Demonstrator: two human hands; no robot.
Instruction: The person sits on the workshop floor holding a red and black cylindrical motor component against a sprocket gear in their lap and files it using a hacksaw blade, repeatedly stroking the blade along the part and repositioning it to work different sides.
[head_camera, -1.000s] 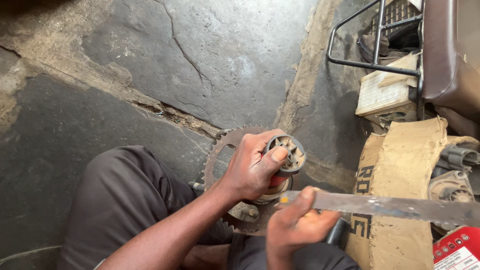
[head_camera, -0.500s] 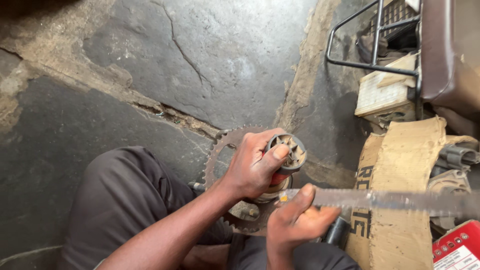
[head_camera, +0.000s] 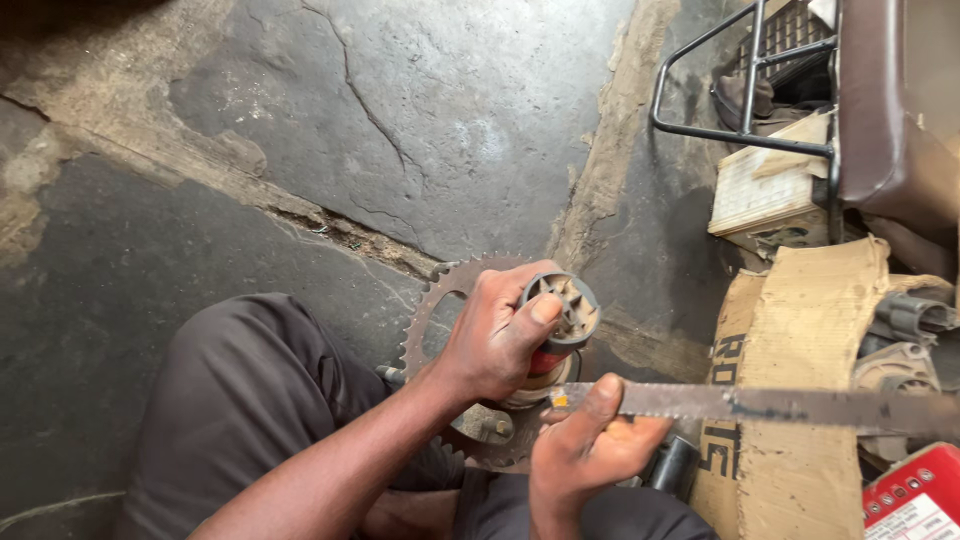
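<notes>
Steel blade (head_camera: 780, 405) — apparently against cylinder (head_camera: 560, 325).

a rough repair workshop: cracked, oil-stained concrete floor (head_camera: 420, 130), a worn sprocket (head_camera: 440, 300), greasy engine parts (head_camera: 905, 340) on torn cardboard (head_camera: 800, 330), a metal rack (head_camera: 745, 90).

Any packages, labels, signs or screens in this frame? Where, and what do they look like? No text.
Flattened cardboard box: right, on the floor under the saw blade; tan, worn, with black print.
Red package: bottom-right corner; red with a white label, cut off by the frame.
Pale carton: upper right, by the black metal frame; off-white, boxy, scuffed.
No signs or screens.
</notes>
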